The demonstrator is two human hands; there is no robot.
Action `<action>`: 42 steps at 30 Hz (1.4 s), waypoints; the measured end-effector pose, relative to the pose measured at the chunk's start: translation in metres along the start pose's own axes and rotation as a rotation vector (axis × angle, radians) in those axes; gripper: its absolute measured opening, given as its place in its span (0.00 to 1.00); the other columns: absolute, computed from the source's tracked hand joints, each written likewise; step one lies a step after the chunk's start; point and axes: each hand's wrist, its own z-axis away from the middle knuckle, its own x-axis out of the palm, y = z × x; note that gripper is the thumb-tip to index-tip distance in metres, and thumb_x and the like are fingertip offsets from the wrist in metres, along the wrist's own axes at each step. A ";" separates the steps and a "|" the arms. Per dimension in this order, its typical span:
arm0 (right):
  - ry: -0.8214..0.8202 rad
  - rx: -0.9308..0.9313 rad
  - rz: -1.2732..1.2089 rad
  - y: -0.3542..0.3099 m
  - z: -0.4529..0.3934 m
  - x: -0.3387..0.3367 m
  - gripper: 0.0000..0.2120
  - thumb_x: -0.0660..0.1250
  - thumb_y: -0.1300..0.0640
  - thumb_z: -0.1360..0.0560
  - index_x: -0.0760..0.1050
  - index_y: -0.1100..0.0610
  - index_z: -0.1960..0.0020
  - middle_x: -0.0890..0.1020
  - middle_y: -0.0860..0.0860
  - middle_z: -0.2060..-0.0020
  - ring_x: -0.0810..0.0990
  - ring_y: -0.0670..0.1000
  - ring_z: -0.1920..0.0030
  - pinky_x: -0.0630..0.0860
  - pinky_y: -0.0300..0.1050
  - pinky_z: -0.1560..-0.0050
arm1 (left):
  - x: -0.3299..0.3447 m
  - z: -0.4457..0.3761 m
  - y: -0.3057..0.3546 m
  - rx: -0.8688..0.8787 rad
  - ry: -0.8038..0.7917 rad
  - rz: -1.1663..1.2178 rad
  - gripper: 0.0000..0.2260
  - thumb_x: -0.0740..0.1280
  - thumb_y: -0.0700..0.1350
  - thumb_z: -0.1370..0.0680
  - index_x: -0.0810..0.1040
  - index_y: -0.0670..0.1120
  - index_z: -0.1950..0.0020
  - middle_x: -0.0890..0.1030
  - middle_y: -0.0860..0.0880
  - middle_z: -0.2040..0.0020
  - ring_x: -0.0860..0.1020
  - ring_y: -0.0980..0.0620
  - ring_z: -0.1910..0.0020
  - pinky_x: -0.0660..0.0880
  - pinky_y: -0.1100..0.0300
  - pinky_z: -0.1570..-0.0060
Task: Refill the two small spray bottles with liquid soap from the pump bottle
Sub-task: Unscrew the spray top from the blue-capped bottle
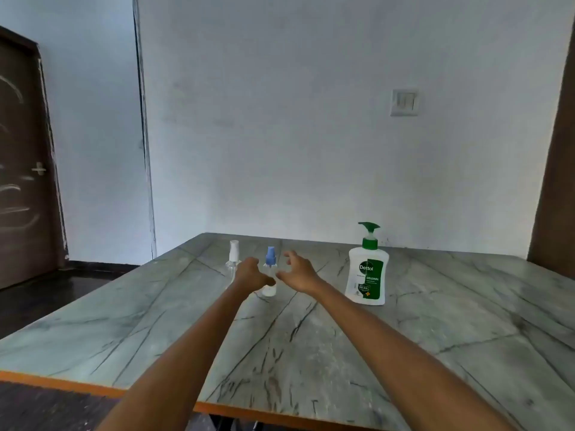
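Observation:
Two small clear spray bottles stand on the marble-patterned table [311, 353]. One has a white cap [233, 253] and is partly hidden behind my left hand. The other has a blue cap [270, 259]. My left hand [250, 275] is curled around the blue-capped bottle's body, with the thumb across its front. The bottle still rests on the table. My right hand [298, 272] hovers just right of that bottle, fingers spread and curved, holding nothing. The white pump bottle [367, 275], with a green pump and a green label, stands upright to the right, apart from both hands.
The table's orange front edge [62, 382] runs along the lower left. A grey wall with a switch plate [404, 102] stands behind the table. A dark door [21, 169] is at the far left, with dark floor below it.

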 end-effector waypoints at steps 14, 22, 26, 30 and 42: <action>0.010 0.031 -0.140 0.002 -0.019 0.017 0.21 0.66 0.59 0.25 0.68 0.60 0.34 0.78 0.56 0.46 0.77 0.54 0.48 0.74 0.47 0.44 | -0.001 -0.005 -0.007 0.086 -0.011 0.035 0.25 0.75 0.38 0.32 0.74 0.34 0.38 0.79 0.40 0.47 0.76 0.47 0.48 0.73 0.56 0.46; 0.012 -0.023 -0.152 0.004 0.003 -0.007 0.15 0.67 0.60 0.26 0.73 0.62 0.40 0.81 0.59 0.48 0.78 0.53 0.53 0.78 0.52 0.45 | 0.004 0.015 0.006 0.233 0.035 0.058 0.15 0.76 0.40 0.33 0.79 0.35 0.50 0.78 0.46 0.59 0.75 0.51 0.59 0.68 0.68 0.64; 0.002 -0.013 -0.163 0.015 0.025 -0.024 0.15 0.69 0.59 0.27 0.74 0.61 0.42 0.81 0.58 0.48 0.79 0.54 0.52 0.79 0.51 0.50 | 0.012 0.033 0.017 0.281 -0.022 0.021 0.16 0.77 0.43 0.34 0.79 0.36 0.51 0.78 0.47 0.60 0.75 0.54 0.63 0.66 0.71 0.67; -0.019 -0.017 -0.188 0.021 0.048 -0.035 0.14 0.69 0.59 0.27 0.74 0.60 0.44 0.81 0.58 0.48 0.79 0.51 0.54 0.78 0.42 0.59 | 0.016 0.053 0.025 0.312 -0.039 -0.012 0.14 0.78 0.46 0.35 0.76 0.43 0.57 0.76 0.50 0.63 0.70 0.62 0.69 0.65 0.74 0.71; -0.042 -0.062 -0.130 0.031 0.088 -0.052 0.19 0.73 0.51 0.30 0.74 0.57 0.43 0.82 0.55 0.49 0.80 0.51 0.52 0.76 0.43 0.54 | 0.027 0.088 0.031 0.352 -0.118 -0.058 0.11 0.76 0.43 0.33 0.75 0.43 0.60 0.75 0.47 0.62 0.71 0.50 0.62 0.63 0.66 0.66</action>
